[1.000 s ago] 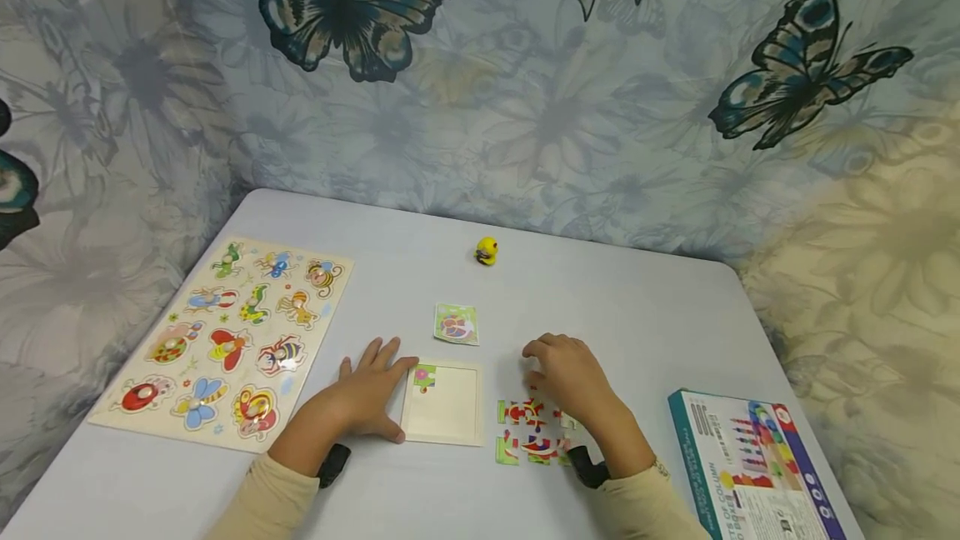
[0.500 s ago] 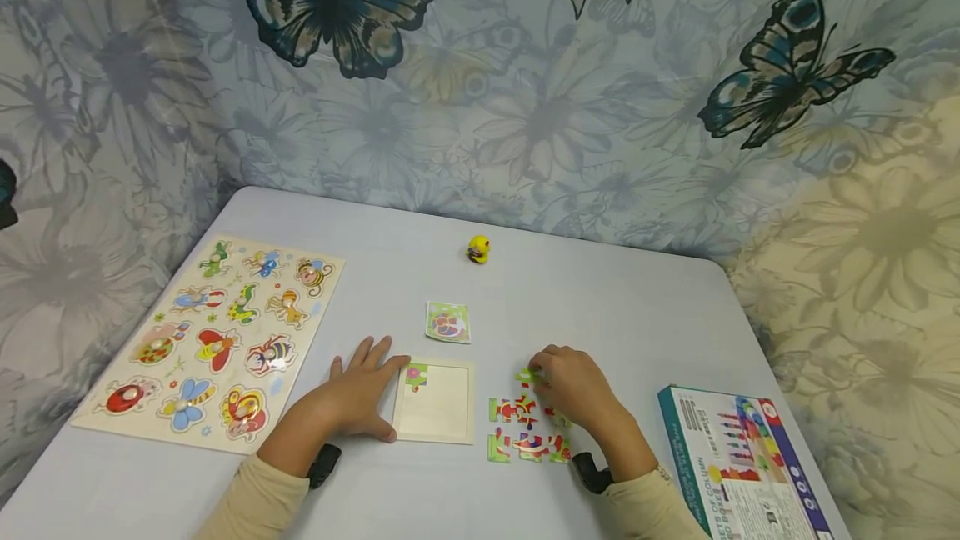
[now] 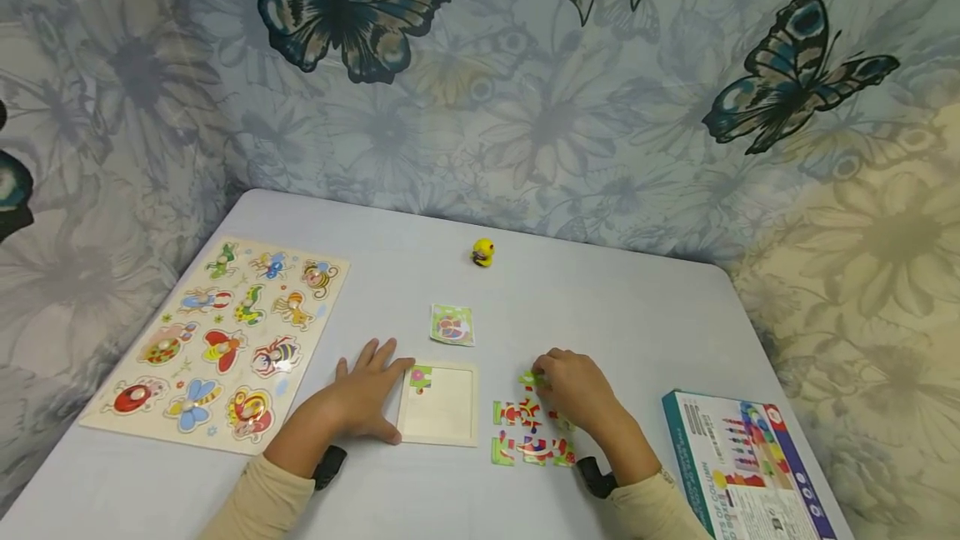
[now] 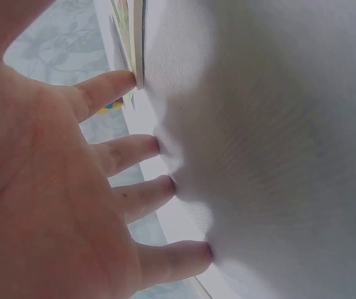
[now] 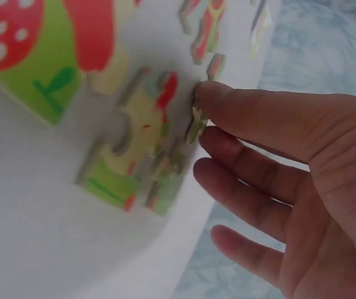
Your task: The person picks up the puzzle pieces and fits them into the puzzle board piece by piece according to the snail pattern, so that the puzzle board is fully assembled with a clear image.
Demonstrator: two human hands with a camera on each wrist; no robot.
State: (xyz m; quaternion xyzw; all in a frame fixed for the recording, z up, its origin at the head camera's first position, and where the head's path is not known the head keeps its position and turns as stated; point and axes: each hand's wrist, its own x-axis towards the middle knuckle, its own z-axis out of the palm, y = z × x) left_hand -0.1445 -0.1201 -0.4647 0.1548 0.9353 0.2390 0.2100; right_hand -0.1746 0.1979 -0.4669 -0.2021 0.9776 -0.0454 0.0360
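Observation:
In the head view, my left hand [image 3: 365, 398] lies with fingers spread, thumb and index finger against the left edge of a square wooden puzzle board [image 3: 438, 442]. The left wrist view shows its index fingertip at the board's edge and the other fingertips on the white cloth. One flower-printed puzzle piece [image 3: 421, 377] lies in the board's top left corner. My right hand [image 3: 576, 386] pinches a small green puzzle piece [image 5: 196, 124] between thumb and fingers, at the far side of several loose red and green pieces [image 3: 534, 447]. That hand partly hides some of them.
A small picture card [image 3: 452, 325] lies beyond the board, and a yellow toy duck [image 3: 483, 252] stands farther back. At the left is a large insect puzzle board [image 3: 217, 340]; at the right lies a printed box [image 3: 750, 465]. A papered wall borders the table's back.
My right hand has moved slightly nearer and lowered its fingertips to a green piece, now visible beside them. My left hand stays at the board. The head view has shifted slightly.

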